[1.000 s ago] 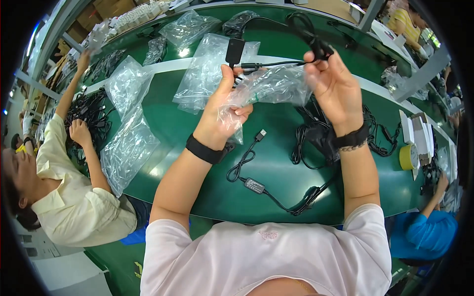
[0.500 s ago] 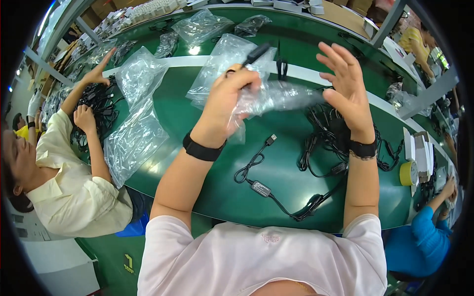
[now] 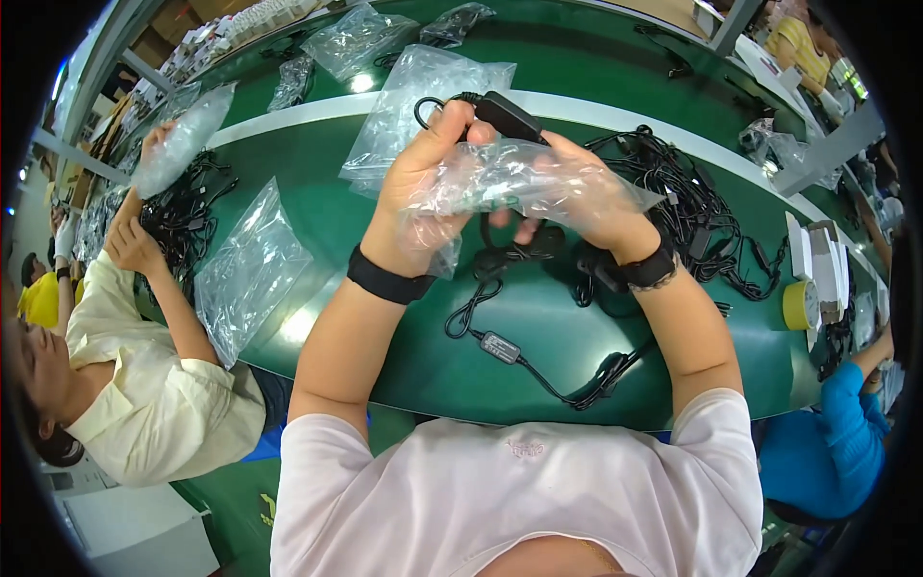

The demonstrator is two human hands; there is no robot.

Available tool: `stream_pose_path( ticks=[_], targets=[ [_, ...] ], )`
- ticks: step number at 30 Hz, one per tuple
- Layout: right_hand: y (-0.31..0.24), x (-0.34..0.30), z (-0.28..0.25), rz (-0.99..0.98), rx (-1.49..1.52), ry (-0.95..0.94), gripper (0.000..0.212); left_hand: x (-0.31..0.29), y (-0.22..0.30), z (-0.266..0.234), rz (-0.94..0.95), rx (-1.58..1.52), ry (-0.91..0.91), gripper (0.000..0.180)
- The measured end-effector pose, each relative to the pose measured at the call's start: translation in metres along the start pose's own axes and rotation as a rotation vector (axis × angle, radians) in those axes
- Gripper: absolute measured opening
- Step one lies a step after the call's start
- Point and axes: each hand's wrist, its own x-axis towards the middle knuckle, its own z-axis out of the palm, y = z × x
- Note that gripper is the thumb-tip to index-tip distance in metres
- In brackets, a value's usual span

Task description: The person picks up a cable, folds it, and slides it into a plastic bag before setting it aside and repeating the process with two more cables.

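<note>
My left hand is closed round a clear plastic bag and a black cable with a slim black box on it. A loop of that cable rises beside its thumb. My right hand is at the bag's other end, its fingers curled behind the film and its thumb side by the black box. Some fingertips are blurred by the plastic. Below the hands, a coiled black cable is partly hidden. Nearer me on the green table lies another cable with an inline box.
A tangle of black cables lies to the right, near white boxes and a yellow tape roll. Clear bags lie beyond my left hand. At left, a co-worker holds a bag beside a cable heap.
My right hand has come in from the right, from open in the air to the bag and cable. The black box now sits between both hands. The co-worker at left has lifted a bag.
</note>
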Motion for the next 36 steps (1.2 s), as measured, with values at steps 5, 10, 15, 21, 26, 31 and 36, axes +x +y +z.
stream_pose_path(
  ticks=[5,10,15,21,26,31,36],
  targets=[
    [0.018,-0.002,-0.002,-0.129,-0.380,-0.141,0.037,0.002,0.010,0.016,0.030,0.460,0.094,0.015],
    [0.016,0.002,-0.002,-0.128,-0.622,-0.083,0.027,0.001,0.007,0.014,0.155,0.913,0.362,0.027],
    [0.013,0.001,-0.007,-0.305,-1.143,-0.061,0.038,0.001,0.009,0.015,0.056,0.639,0.323,0.030],
    [0.016,0.006,-0.011,0.036,-0.094,-0.175,0.070,-0.003,0.016,0.019,0.008,0.786,-0.004,0.026],
    [0.009,0.005,-0.010,0.095,-0.245,-0.105,0.035,0.001,0.013,0.021,0.192,1.024,0.198,0.030],
    [0.012,0.004,-0.009,0.111,-0.215,-0.043,0.035,0.007,0.020,0.012,0.118,0.933,0.239,0.058],
    [-0.005,0.005,-0.018,0.050,0.067,-0.053,0.042,0.005,0.031,0.005,-0.120,0.813,0.144,0.068]
  ],
)
